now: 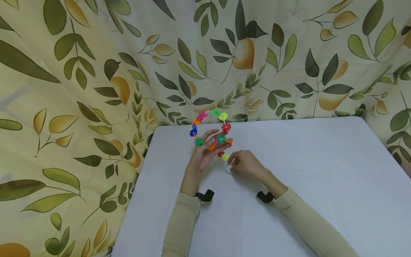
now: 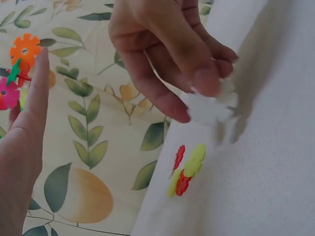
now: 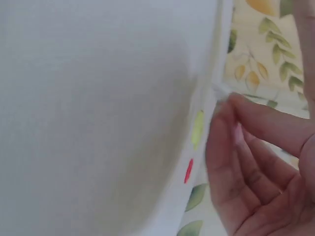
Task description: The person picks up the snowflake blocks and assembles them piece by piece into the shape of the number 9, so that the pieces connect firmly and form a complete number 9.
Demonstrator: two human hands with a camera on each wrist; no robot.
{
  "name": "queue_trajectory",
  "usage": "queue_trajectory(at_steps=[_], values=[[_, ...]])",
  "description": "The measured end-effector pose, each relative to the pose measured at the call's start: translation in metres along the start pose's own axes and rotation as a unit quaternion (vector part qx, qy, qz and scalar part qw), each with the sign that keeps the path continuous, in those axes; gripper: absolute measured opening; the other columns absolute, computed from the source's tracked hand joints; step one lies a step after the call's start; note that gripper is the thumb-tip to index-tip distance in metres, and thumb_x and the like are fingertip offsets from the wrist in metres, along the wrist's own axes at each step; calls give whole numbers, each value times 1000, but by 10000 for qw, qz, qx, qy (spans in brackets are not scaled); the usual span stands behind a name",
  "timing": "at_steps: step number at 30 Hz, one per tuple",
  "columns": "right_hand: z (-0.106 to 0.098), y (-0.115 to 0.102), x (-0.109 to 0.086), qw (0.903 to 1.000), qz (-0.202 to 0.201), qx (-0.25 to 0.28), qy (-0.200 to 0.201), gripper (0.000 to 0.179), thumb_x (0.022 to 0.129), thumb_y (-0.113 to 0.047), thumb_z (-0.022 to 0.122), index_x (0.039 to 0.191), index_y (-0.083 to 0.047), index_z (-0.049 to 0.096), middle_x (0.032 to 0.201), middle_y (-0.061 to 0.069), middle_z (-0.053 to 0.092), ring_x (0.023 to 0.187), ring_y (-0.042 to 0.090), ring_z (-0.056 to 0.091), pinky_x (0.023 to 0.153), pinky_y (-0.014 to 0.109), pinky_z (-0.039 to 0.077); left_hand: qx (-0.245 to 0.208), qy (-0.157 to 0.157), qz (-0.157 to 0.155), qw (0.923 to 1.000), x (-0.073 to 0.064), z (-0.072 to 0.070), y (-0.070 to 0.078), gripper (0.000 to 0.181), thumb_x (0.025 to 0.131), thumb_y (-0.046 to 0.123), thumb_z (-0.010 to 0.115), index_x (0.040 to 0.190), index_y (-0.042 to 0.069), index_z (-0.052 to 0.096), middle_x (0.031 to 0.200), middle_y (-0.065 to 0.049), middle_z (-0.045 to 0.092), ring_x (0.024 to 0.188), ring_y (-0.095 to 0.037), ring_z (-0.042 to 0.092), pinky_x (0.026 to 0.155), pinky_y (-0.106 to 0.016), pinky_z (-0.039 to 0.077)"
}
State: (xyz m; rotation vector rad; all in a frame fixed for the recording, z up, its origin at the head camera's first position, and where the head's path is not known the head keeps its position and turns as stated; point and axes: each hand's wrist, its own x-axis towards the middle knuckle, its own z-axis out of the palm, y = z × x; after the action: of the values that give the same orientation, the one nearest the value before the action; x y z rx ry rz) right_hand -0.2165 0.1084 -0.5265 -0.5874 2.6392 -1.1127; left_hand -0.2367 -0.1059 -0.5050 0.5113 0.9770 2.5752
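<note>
My left hand [image 1: 204, 154] holds up a ring of linked flower-shaped plastic discs [image 1: 226, 127] in green, red, yellow, pink, orange and blue. At its lower side the ring passes by the fingers; part of it shows past them at the left edge of the left wrist view. With thumb and fingertips my right hand [image 1: 246, 163] pinches white flower-shaped discs [image 2: 209, 109], just right of and below the ring. Beneath that hand several loose red and yellow discs [image 2: 183, 182] lie in a small cluster on the table.
A white cloth covers the table [image 1: 308, 171]. Behind and to the left hangs a leaf-patterned curtain [image 1: 135, 117], close to the table's edge. Each wrist carries a black camera mount [image 1: 205, 195] over the table.
</note>
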Motion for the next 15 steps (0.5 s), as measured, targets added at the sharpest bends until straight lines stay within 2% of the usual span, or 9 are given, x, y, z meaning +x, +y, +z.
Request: queue_trajectory(at_steps=[5,9,12,15], values=[[-10,-1,-8,9972,-3,678,318,20,89,-12,82,107,-4,80,75,-3,73,65,16,69,64,32,56,-44,-88,130,9999,-1,-1,0,40,110,3,41,149,-1,40,153,-24,47,131,-50,57,109,-52,46],[-20,-7,-13,9887,146,1344,647,23,92,-15,80,110,0,78,81,4,76,71,23,75,68,33,60,-66,59,238,9997,-1,-2,0,38,109,1,41,147,3,45,156,-25,44,133,-53,54,109,-52,46],[-28,-11,-15,9704,334,2233,855,27,93,-14,79,112,5,74,91,18,77,76,27,78,72,35,64,-58,81,286,9995,0,-2,0,41,109,1,40,150,1,41,157,-26,43,134,-54,52,108,-53,47],[-35,-15,-17,9422,403,3168,1013,31,96,-14,77,115,9,69,102,27,75,80,27,78,76,38,64,-37,94,284,9995,1,-2,0,42,110,2,41,152,2,38,158,-26,42,134,-54,52,109,-53,46]])
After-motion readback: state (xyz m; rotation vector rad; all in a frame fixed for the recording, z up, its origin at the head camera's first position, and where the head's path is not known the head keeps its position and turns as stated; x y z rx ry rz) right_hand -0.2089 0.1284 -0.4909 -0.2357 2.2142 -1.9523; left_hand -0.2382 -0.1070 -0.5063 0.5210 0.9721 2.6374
